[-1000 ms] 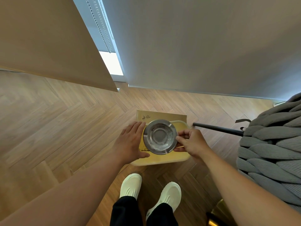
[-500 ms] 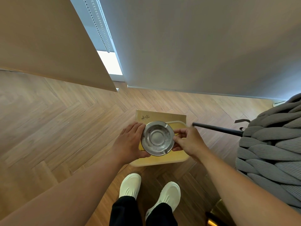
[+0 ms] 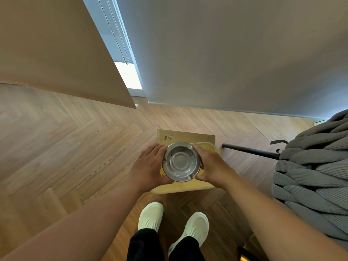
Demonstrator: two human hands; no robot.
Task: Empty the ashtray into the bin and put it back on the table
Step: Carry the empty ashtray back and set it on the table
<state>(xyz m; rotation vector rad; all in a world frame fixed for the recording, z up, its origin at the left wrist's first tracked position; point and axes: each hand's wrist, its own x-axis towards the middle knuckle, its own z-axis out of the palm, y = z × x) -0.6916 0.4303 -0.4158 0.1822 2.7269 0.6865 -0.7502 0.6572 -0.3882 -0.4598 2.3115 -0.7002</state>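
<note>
A round silver metal ashtray (image 3: 181, 162) is held level, open side up, above a pale yellow bin (image 3: 208, 186) on the floor. Its bowl looks bare and shiny. My left hand (image 3: 148, 167) cups the ashtray's left rim with the fingers pointing away from me. My right hand (image 3: 211, 163) grips the right rim from the other side. A brown cardboard piece (image 3: 188, 136) marked "#46" lies at the bin's far side. The inside of the bin is mostly hidden by the ashtray and my hands. No table is in view.
The floor (image 3: 75, 147) is herringbone wood. A thick grey knitted seat (image 3: 310, 170) bulges in at the right, with a black rod (image 3: 248, 150) on the floor beside the bin. Blinds (image 3: 226, 53) hang ahead. My white shoes (image 3: 150, 217) stand just behind the bin.
My right hand has shifted from pinching the rim with fingertips to clasping the ashtray's right side. The ashtray has moved slightly left and away from me; the left hand stays on it.
</note>
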